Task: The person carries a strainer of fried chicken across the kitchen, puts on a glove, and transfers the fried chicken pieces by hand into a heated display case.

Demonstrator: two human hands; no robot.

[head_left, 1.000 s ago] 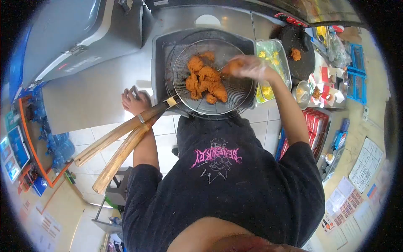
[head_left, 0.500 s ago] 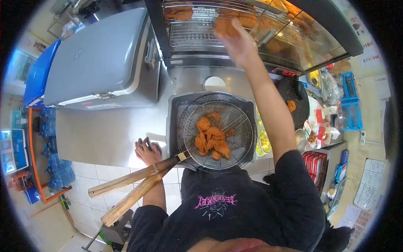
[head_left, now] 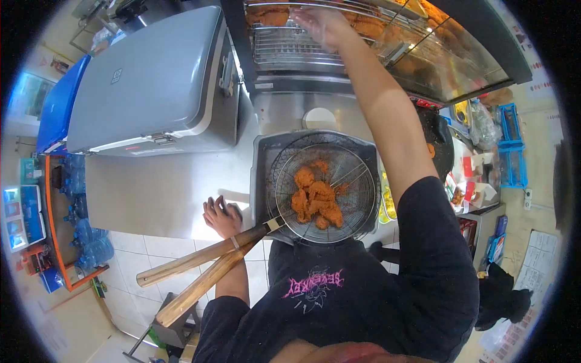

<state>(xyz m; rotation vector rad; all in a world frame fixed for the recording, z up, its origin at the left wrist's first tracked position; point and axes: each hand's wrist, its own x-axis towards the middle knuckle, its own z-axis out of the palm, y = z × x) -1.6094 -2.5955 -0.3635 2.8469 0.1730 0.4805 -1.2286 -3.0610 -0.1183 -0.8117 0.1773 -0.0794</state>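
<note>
Further left along the wire rack (head_left: 290, 53), the right hand (head_left: 322, 28) now reaches past where it was half a second ago, when a fried piece showed at its fingers. From where I stand, the steel tabletop (head_left: 151, 193) spreads widest, with the dark-framed display case (head_left: 296, 85) at its far side, fried food on its shelves. Next in size comes the grey cool box (head_left: 142, 78), lid down, standing to the left on the steel. A grey tray (head_left: 261, 175) sits at the near edge, right in front of the person's black shirt (head_left: 363, 302), and a round wire strainer (head_left: 354, 209) rests in it. Two wooden handles (head_left: 196, 261) run out from the strainer toward the lower left, crossing over the left forearm. As for the hands, the left hand (head_left: 223, 219) lies by the tabletop's edge, fingers bent; something dark shows among them, and I can't tell whether it grips anything. The right has its fingertips beside a fried piece (head_left: 268, 16) on the rack, and I can't make out whether they clasp it or have let go. Smallest of all, several fried chicken pieces (head_left: 319, 196) lie heaped near the middle of the strainer.
</note>
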